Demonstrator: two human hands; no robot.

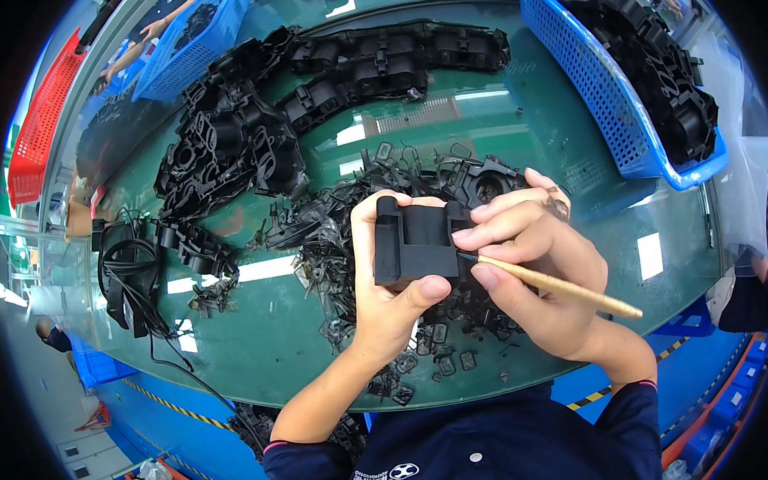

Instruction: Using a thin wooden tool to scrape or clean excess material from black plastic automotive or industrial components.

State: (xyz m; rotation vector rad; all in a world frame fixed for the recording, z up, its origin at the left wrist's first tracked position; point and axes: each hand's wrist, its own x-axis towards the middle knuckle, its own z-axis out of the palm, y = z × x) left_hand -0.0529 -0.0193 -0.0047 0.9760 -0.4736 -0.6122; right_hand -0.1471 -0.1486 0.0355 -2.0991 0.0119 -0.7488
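A black molded plastic part (428, 230) with boxy recesses is held up over the bench. My left hand (394, 295) wraps round its left side, thumb pressed along the lower edge. Pinched in my right hand (541, 268) is a thin tool with a tan handle (563, 284). Its dark narrow tip meets the part's right side, and those fingers also touch the part. The kind of blade or point at the tip is too small to tell. Beneath both hands lies a heap of black plastic scraps (325, 250), partly hidden by them.
Several black molded parts (228, 144) are piled at the back left, with a row of others (386, 58) behind. A blue basket (599, 97) full of black parts stands at the right. Coiled black cable (131, 274) lies at the left of the green bench (261, 354).
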